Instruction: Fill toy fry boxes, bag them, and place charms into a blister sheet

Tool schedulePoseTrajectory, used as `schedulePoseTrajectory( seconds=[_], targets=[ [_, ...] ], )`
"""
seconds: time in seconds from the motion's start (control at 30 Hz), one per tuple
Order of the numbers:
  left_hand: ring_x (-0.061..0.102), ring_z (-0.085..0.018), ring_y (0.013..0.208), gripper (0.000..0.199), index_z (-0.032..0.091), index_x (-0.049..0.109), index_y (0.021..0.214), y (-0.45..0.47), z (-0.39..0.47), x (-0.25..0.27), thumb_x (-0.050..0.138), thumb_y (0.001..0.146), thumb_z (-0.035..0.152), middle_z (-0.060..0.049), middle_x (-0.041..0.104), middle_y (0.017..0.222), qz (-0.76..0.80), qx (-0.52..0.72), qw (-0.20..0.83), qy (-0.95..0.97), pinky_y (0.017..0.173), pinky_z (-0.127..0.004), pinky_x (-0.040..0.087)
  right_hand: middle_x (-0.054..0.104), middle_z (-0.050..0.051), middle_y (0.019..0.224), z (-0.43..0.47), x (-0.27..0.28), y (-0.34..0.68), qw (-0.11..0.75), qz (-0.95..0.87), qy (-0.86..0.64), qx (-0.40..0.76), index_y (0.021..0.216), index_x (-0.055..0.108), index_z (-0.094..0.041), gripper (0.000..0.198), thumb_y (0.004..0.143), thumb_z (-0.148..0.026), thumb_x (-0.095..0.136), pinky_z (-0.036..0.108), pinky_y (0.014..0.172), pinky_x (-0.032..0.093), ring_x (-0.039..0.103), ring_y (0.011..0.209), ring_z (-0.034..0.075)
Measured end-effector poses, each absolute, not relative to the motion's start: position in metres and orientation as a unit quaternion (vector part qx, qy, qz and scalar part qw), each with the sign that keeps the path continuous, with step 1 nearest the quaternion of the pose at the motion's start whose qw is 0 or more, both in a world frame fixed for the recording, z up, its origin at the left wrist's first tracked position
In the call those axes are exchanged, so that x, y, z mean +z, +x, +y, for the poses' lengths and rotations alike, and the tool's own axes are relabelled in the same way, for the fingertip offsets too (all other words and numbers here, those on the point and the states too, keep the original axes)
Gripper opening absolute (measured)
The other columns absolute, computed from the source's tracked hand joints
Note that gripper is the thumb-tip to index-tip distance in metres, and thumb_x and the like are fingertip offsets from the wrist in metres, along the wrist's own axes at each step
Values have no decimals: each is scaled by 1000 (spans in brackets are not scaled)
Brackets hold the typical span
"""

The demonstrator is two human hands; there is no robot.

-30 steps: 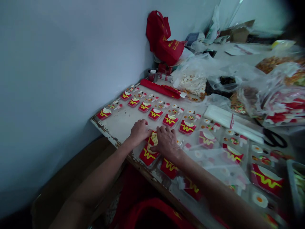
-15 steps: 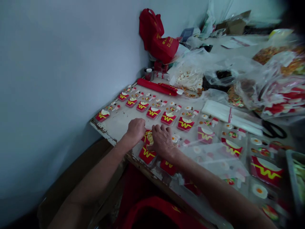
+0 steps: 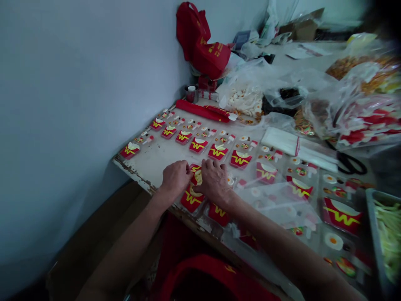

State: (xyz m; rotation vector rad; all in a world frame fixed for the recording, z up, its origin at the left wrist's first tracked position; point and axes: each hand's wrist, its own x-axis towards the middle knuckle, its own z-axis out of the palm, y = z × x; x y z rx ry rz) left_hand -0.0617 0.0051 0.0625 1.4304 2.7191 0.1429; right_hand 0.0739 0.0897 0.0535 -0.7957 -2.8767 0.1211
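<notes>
Between my hands is a red fries box (image 3: 194, 168) with a yellow W mark and pale yellow pieces on it. My left hand (image 3: 176, 177) is closed, its fingertips pinching at the left edge of this box. From the right, my right hand (image 3: 215, 184) curls over it, fingers bent and thumb across the pale pieces. Directly below lies another red fries box (image 3: 191, 201) in clear plastic, partly overlapped. Beside my right wrist is one more red W box (image 3: 218, 214), and a small fried-egg piece (image 3: 230, 180) shows past the knuckles.
Rows of clear packs with red W boxes (image 3: 241, 159) and tiny food pieces cover the table (image 3: 150, 161). Clear bags (image 3: 372, 121) of small parts crowd the back right. Black-handled scissors (image 3: 352, 164), white plastic sleeves (image 3: 297, 147) and a tray of pale strips (image 3: 372, 217) lie right.
The view has shifted slightly, so the table sits a little higher and further left. My hands have parted slightly around the red box, showing more of its pale yellow pieces.
</notes>
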Motion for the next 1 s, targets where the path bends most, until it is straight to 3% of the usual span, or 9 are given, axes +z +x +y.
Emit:
schedulePoseTrajectory(
  seconds=[0.23,0.3,0.43,0.53,0.63,0.7,0.77,0.9,1.0],
  targets=[
    [68,-23,91,20,18,65,97,-35,-8,66,47,90,13,-10,72,96,837,85,45,539,78,-31,46,59,20,110,80,55,63,59,-964,-255,44,108,63,-11,36,86,-39,65,45,80,40,50,99,33],
    [67,-22,91,18,19,65,95,-34,-10,65,48,90,14,-9,72,95,838,123,48,530,79,-29,45,60,21,114,78,57,62,68,-966,-243,51,118,61,-9,46,84,-39,70,47,86,39,50,103,35],
    [65,-16,75,10,20,66,85,-54,-13,58,58,88,25,-4,73,84,846,236,97,467,70,-25,44,44,22,146,90,70,78,137,-966,-208,63,150,36,-10,103,70,-56,81,55,110,25,34,133,40],
    [61,-13,67,11,19,65,80,-69,-16,54,58,85,26,-1,70,76,837,302,112,443,64,-22,42,38,20,153,110,80,111,217,-928,-275,125,153,32,-14,94,80,-57,72,54,109,31,34,137,39],
    [60,-12,65,10,18,64,78,-74,-17,55,58,83,24,-1,69,74,830,321,93,447,64,-22,42,61,18,127,127,76,144,221,-823,-391,348,144,47,-16,76,84,-58,66,42,78,50,62,98,30],
    [60,-12,65,9,19,64,79,-75,-16,57,57,84,23,-1,69,74,824,327,89,455,64,-22,42,69,13,106,130,66,158,170,-694,-421,559,132,58,-17,68,80,-59,70,32,58,47,61,69,19],
    [61,-12,67,9,19,64,80,-75,-15,61,56,85,22,-1,69,75,818,326,87,466,65,-22,43,71,9,98,127,54,163,138,-550,-404,718,117,67,-17,57,73,-53,79,24,49,42,54,56,11],
    [62,-14,70,10,19,63,82,-68,-14,65,55,87,18,-3,70,78,828,270,42,489,66,-25,42,67,1,68,111,40,155,158,-425,-367,812,78,71,-15,37,61,-40,91,15,41,34,48,46,5],
    [63,-16,72,12,19,61,80,-51,-15,69,53,87,13,-4,70,80,817,212,-14,537,66,-26,42,67,2,62,96,38,143,182,-425,-384,799,70,69,-14,37,61,-43,91,15,46,43,57,49,7]
  ],
)
